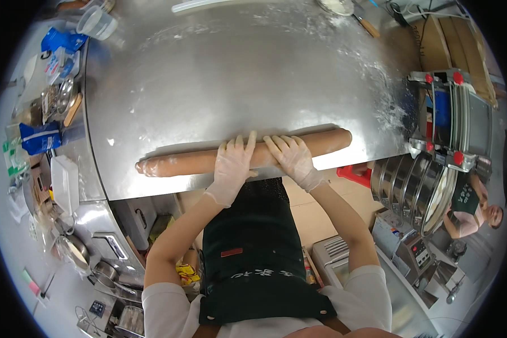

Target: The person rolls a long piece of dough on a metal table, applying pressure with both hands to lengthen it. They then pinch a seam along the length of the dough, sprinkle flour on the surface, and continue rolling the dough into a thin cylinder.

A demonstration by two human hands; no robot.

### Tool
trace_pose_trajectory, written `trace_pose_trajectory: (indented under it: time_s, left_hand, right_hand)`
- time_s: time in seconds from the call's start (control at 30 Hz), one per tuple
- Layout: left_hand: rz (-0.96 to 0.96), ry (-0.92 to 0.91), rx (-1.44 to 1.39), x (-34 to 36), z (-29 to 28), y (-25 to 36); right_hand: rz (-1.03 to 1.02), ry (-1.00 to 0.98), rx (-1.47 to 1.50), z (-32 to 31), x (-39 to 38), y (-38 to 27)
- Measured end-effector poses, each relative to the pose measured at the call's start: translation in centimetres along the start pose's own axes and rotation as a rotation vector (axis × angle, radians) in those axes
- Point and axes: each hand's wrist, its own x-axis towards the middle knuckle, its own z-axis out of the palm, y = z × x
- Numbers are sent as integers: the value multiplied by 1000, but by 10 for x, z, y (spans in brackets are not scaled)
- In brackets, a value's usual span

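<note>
A long tan dough roll (180,162) lies across the near edge of a floured steel table (231,84). My left hand (234,163), in a thin clear glove, presses flat on top of the roll near its middle, fingers spread. My right hand (290,155), also gloved, rests flat on the roll just to the right, fingers pointing up and left. Both palms lie on the dough without wrapping round it. I wear a dark apron (259,248).
A dough machine (450,118) with red knobs stands at the table's right end, stacked round sieves (417,191) below it. Blue packets (39,138), a plastic jug (96,23) and a white box (65,183) crowd the left counter. Another person (473,211) sits at right.
</note>
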Motion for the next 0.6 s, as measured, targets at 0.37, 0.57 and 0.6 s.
trace_pose_trajectory:
  time_s: [0.37, 0.57, 0.6]
  left_hand:
    - [70, -215, 79, 41, 7, 46]
    - [217, 135, 59, 69, 8, 84]
    - [230, -22, 49, 72, 10, 89]
  right_hand:
    - [119, -143, 248, 5, -56, 76]
    - [83, -374, 289, -15, -36, 110]
    - [106, -450, 298, -11, -39, 112]
